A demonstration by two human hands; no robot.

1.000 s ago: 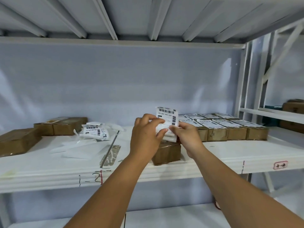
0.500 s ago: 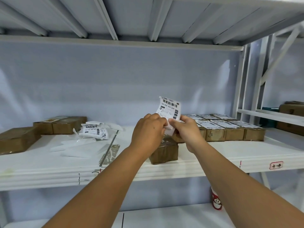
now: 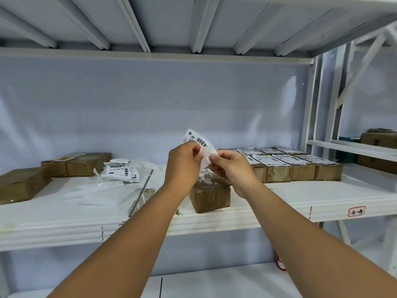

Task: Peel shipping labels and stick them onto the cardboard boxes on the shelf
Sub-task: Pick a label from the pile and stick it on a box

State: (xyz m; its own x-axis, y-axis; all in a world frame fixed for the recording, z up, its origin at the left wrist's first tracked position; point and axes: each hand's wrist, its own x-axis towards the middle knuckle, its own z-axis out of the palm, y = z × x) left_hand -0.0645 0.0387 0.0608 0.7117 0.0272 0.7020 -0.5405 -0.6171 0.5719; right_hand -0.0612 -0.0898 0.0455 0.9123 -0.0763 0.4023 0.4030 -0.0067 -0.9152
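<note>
With left hand point(image 3: 184, 166) and right hand point(image 3: 234, 171) together, both pinching the label point(image 3: 198, 139) over the box point(image 3: 211, 195) near the shelf's point(image 3: 279, 203) front edge, peel slowly, avoiding creases.

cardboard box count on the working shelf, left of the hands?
3. The far-left box lies at the left end of the shelf, cut by the frame. The short back box and long back box sit side by side nearer the wall. More may lie beyond the frame.
</note>
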